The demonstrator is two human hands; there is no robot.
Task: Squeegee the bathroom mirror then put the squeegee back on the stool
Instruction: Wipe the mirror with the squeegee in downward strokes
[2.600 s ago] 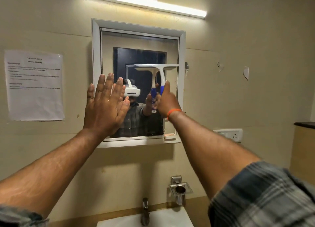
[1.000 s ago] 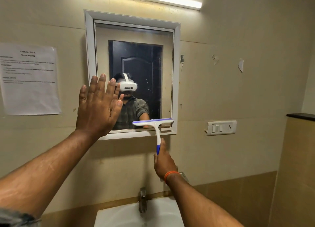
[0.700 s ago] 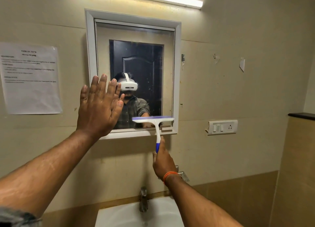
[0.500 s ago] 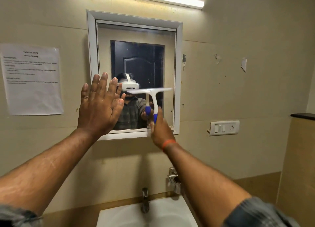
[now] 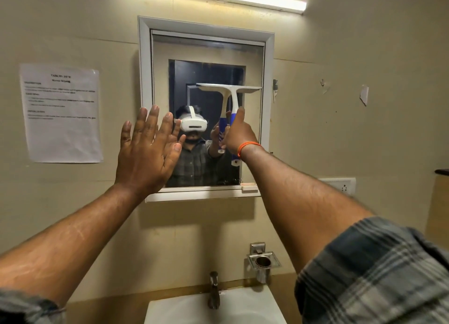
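The white-framed mirror (image 5: pixel 145 63) hangs on the tiled wall above the sink. My right hand (image 5: pixel 239 135) grips the blue handle of a white squeegee (image 5: pixel 232 90). Its blade lies level against the glass at about mid-height, on the mirror's right half, with its reflection just left of it. My left hand (image 5: pixel 148 153) is flat with fingers spread, pressed against the mirror's lower left corner and frame. The stool is out of view.
A white sink (image 5: pixel 255 304) with a tap (image 5: pixel 214 292) sits below. A metal cup holder (image 5: pixel 263 263) is fixed to the wall at its right. A paper notice (image 5: pixel 62 112) hangs left of the mirror, a switch plate (image 5: pixel 342 185) to the right.
The squeegee went from the mirror's bottom edge up to about mid-height, carried by my right hand. My left hand stayed on the mirror's lower left corner.
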